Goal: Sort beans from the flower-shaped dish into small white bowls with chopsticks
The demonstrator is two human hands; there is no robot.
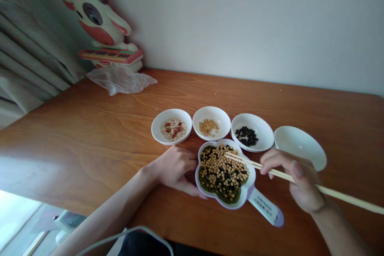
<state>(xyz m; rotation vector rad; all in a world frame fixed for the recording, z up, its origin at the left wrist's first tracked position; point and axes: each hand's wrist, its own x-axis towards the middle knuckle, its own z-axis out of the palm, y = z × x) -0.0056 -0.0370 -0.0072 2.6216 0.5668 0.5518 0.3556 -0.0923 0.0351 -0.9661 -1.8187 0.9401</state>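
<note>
My left hand (178,170) grips the left rim of a flower-shaped handled bowl (253,182), fingers curled at its side and thumb along the lower edge. The bowl is white with a lilac rim, and its short handle points to the lower right. Yellow soybeans, black beans and small green beans fill it. In my right hand (303,178) is a pair of pale wooden chopsticks (280,173), pinched between thumb and fingers. Their tips touch or hover just over the soybeans near the bowl's upper middle; I cannot tell whether a bean is between them.
Behind the handled bowl, white bowls stand in a row: peanuts (174,130), soybeans (208,127), black beans (246,136), and a plain bowl (300,144) partly behind my right hand. Farther back are a plastic bag (121,80) and a cow-shaped toy keyboard (109,54). A cable (144,228) crosses the front.
</note>
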